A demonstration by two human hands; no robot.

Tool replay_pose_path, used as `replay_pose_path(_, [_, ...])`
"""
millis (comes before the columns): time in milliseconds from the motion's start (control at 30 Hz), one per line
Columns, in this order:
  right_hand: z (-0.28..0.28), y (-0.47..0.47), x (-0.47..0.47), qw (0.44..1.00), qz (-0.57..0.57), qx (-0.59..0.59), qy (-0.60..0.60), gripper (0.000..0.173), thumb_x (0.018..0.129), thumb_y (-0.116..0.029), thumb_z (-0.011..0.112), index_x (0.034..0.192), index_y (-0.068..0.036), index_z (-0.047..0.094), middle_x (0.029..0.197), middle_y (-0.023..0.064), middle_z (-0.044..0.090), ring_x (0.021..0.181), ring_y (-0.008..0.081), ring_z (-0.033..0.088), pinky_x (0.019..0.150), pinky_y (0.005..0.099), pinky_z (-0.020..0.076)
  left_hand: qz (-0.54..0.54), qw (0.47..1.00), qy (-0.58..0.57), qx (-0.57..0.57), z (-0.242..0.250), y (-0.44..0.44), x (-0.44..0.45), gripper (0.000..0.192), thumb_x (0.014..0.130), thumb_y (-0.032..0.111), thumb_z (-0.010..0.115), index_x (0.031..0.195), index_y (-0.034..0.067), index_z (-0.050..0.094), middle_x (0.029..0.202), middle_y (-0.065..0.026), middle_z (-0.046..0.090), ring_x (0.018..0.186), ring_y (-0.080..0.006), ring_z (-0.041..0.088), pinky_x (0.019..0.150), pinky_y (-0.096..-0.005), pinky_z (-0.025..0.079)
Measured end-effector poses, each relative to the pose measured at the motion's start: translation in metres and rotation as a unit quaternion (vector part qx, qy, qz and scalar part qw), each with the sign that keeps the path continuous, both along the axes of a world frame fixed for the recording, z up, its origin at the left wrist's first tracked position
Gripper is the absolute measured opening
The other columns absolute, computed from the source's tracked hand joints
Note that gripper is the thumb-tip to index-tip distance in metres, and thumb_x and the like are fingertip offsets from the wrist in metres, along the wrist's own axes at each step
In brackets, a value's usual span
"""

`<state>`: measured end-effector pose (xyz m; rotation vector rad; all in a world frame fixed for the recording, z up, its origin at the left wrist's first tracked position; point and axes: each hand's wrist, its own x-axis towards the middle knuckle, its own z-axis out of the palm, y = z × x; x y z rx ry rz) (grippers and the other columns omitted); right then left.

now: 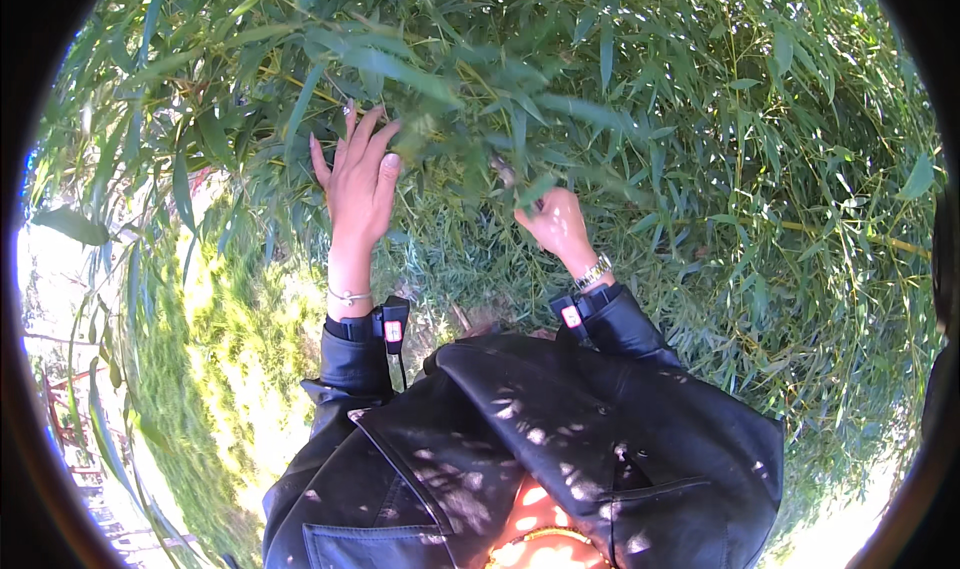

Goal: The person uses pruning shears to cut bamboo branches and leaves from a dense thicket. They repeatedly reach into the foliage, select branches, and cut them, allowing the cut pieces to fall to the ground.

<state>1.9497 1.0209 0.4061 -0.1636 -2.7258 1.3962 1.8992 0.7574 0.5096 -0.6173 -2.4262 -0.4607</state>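
My left hand point(358, 179) is raised among leafy green branches point(465, 81), its fingers spread; a thin stem passes by the fingertips, and I cannot tell whether they touch it. Lower and to the right, my right hand point(556, 220) has curled fingers around something dark, perhaps a tool handle, whose far end point(504, 171) shows partly between the leaves. Blurred leaves hide the rest of it. A bracelet point(350, 296) circles my left wrist and a metal watch or bracelet point(594, 272) my right one. Black strapped devices point(394, 327) sit at both cuffs.
Dense narrow-leaved foliage point(735, 118) surrounds both hands above and to the right. A yellowish cane point(862, 237) crosses at the right. Sunlit low plants point(225, 359) lie at the lower left, and reddish bars point(67, 411) stand at the far left edge.
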Motion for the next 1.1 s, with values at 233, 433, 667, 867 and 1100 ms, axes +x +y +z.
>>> replay_pose_path(233, [-0.036,0.01,0.027,0.896,-0.08,-0.436,0.021,0.009,0.085,-0.009,0.064,0.09,-0.005,0.057,0.068,0.0025,0.06,0.054,0.0104,0.057,0.049,0.0274,0.0454,0.023,1.0,0.003,-0.001,-0.009,-0.007,-0.003,0.054,0.103,0.053,0.028,0.13,0.018,0.06,0.145,-0.005,0.05,0.145,-0.0292,0.031,0.117,-0.0585,-0.002])
replay_pose_path(433, [-0.034,0.019,0.003,0.891,-0.172,-0.418,0.053,0.02,0.09,-0.013,0.058,0.108,-0.006,0.054,0.083,0.0073,0.06,0.065,0.0152,0.062,0.059,0.0326,0.0522,0.049,0.998,-0.011,-0.033,-0.011,-0.008,-0.007,0.061,0.103,0.055,0.02,0.133,0.02,0.059,0.147,-0.0024,0.048,0.148,-0.0276,0.027,0.117,-0.0568,-0.006])
replay_pose_path(667, [-0.036,0.039,0.008,0.919,0.132,0.271,0.253,0.038,0.073,-0.027,0.066,0.108,-0.013,0.066,0.099,0.0135,0.063,0.086,0.0305,0.064,0.077,0.0437,0.0505,0.022,1.0,0.019,0.003,-0.009,-0.008,-0.011,0.058,0.103,0.053,0.019,0.133,0.022,0.058,0.148,-0.0029,0.048,0.147,-0.0258,0.028,0.117,-0.0583,-0.007])
replay_pose_path(867, [-0.094,0.046,0.091,0.931,0.202,0.301,0.049,0.044,0.062,-0.022,0.071,0.104,-0.011,0.062,0.094,0.009,0.061,0.096,0.0285,0.062,0.083,0.0407,0.0462,0.089,0.994,0.009,-0.065,-0.014,-0.015,-0.016,0.041,0.095,0.032,0.044,0.133,0.023,0.058,0.148,-0.0024,0.046,0.147,-0.0271,0.029,0.117,-0.0594,-0.001])
replay_pose_path(1100, [-0.076,0.06,0.071,0.983,-0.107,0.134,0.066,0.05,0.06,-0.019,0.076,0.107,-0.009,0.061,0.086,0.0069,0.061,0.078,0.0304,0.062,0.068,0.041,0.0511,0.01,0.997,-0.01,-0.075,-0.001,-0.006,-0.007,0.066,0.071,0.022,0.063,0.137,0.023,0.056,0.153,-0.0032,0.042,0.148,-0.0308,0.026,0.117,-0.059,0.002])
